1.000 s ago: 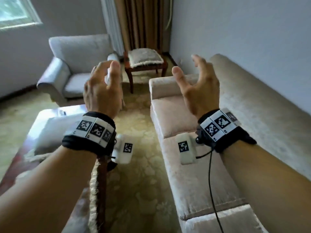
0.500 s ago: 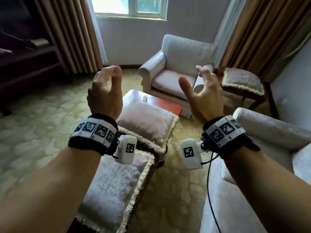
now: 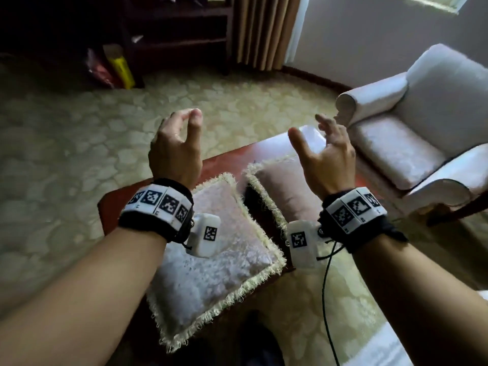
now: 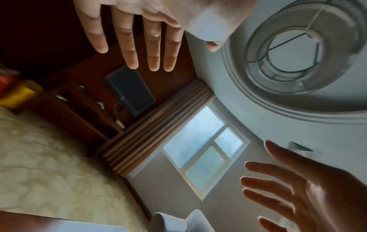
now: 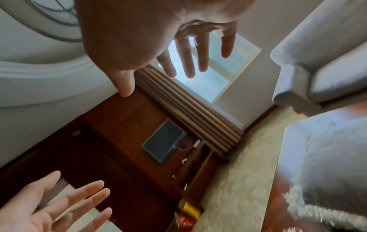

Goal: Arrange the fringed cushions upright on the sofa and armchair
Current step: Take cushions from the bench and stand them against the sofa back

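Observation:
Two fringed cushions lie flat on a red-brown coffee table (image 3: 232,159). The near cushion (image 3: 211,276) is pale with a cream fringe; the far cushion (image 3: 285,191) is pinkish and partly behind my right wrist. My left hand (image 3: 179,143) hovers above the table's left part, fingers relaxed, holding nothing. My right hand (image 3: 324,151) hovers above the far cushion, fingers spread, empty. The wrist views show both palms (image 4: 139,31) (image 5: 158,39) bare. A pale armchair (image 3: 412,133) stands at the right, its seat bare.
Patterned cream carpet (image 3: 79,154) spreads to the left. A dark wooden shelf unit (image 3: 174,35) with a yellow bag (image 3: 121,67) stands at the back, beside brown curtains (image 3: 261,30). A black cable (image 3: 327,299) hangs from my right wrist.
My view has swung left from the sofa to the coffee table with the two cushions. Both hands stayed raised and empty, now above the table.

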